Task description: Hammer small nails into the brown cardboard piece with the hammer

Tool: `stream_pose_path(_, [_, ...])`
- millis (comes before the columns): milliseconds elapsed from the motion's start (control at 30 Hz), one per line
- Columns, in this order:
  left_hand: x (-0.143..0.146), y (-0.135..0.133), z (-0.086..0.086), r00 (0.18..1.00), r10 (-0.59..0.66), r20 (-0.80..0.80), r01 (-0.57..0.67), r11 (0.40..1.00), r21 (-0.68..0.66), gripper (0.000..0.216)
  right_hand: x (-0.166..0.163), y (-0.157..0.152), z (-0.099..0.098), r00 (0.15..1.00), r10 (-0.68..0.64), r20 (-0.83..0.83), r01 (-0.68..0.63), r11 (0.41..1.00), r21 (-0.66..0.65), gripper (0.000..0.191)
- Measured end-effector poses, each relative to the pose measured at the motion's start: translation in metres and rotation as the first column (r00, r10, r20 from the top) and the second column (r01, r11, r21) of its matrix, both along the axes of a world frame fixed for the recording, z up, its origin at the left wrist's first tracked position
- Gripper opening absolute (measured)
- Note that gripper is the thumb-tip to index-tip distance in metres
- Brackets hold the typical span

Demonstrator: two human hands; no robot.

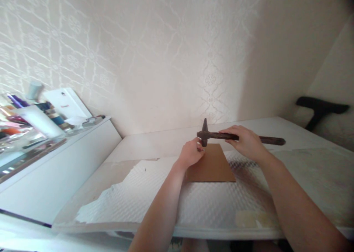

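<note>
A hammer (219, 135) with a dark metal head and a worn wooden handle is gripped mid-handle by my right hand (247, 143), its fingers wrapped round it. The handle lies nearly level, head to the left. Just below the head, my left hand (190, 153) rests at the far left part of a flat brown board (212, 167). Its fingers are pinched together; whatever they hold is too small and hidden to name. The board lies on a white textured sheet (118, 198) with a torn-looking left edge.
The sheet covers part of a pale table (116, 148) against a patterned wall. At left, a white cabinet (69, 174) carries cluttered bottles, tubes and a white box (68, 102). A black T-shaped object (318, 106) stands at the right.
</note>
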State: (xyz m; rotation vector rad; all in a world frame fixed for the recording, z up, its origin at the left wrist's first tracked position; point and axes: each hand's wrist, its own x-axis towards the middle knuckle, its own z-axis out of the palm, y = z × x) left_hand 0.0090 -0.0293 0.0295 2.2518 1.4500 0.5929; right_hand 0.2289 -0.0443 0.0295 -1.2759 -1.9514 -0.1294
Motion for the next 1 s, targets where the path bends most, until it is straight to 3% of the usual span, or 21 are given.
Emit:
stream_pose_path(300, [0.0002,0.0053,-0.0088,0.994,-0.006,0.11,0.008,1.0,-0.018,0.028,-0.0008,-0.0016,0.0031,1.0,-0.006,-0.003,0.006,1.0,-0.001,0.027])
stream_pose_path(433, [0.0,0.0067,-0.0095,0.996,0.012,0.091,-0.011,1.0,-0.014,0.019,-0.0001,-0.0007,0.0011,0.999,-0.014,0.042,0.015,1.0,-0.027,0.027])
stream_pose_path(1000, [0.0001,0.0023,-0.0048,0.999,0.031,0.032,-0.032,0.999,0.01,0.023,-0.0041,-0.0013,0.0018,1.0,0.013,0.022,-0.013,1.0,0.004,0.025])
